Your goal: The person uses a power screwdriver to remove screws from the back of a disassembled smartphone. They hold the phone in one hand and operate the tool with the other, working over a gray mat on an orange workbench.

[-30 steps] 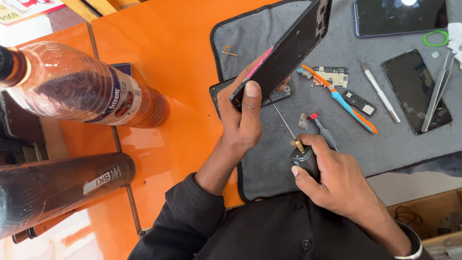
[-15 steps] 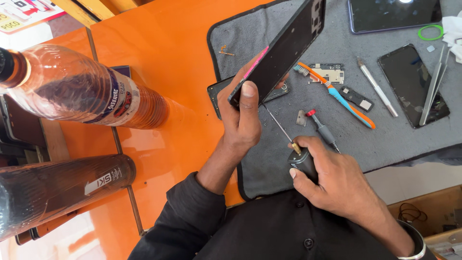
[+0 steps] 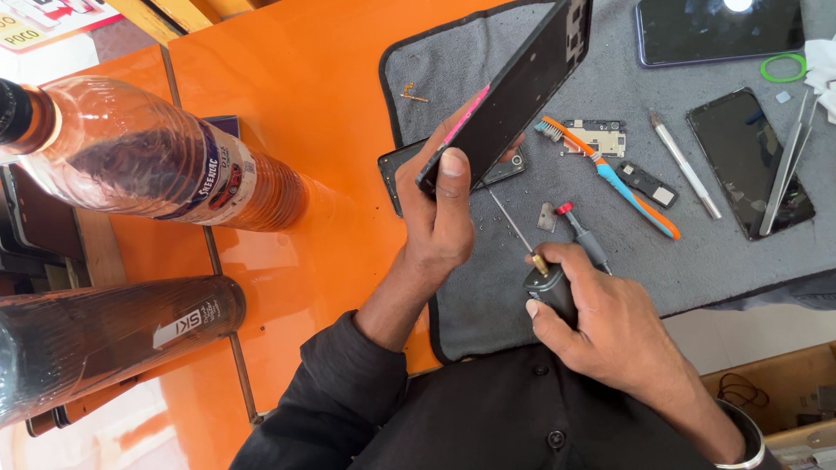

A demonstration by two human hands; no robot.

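Right hand (image 3: pixel 610 326) grips the black screwdriver (image 3: pixel 544 283) at the grey mat's (image 3: pixel 488 305) near edge, its thin shaft angled up toward the phone frame (image 3: pixel 514 96) — best kept square to the screw and lightly pressed. Left hand (image 3: pixel 440 213) clamps that frame, tilted on edge above the mat's left side. Beyond lie a toothbrush (image 3: pixel 610 170), a red-capped driver (image 3: pixel 582 233), a circuit board (image 3: pixel 601 135) and two dark phones (image 3: pixel 749 161) — loose screws scattered beneath crowd the shaft's path.

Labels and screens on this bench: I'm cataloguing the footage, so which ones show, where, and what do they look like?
Clear bottle, lying left on the orange table: white, blue and red label band.
Dark bottle, lower left: small white label.
Phone, top right on the grey mat: dark screen, light glare.
Phone, right: black rectangular screen, unlit.
Printed sheet, top-left corner: white, red, yellow.
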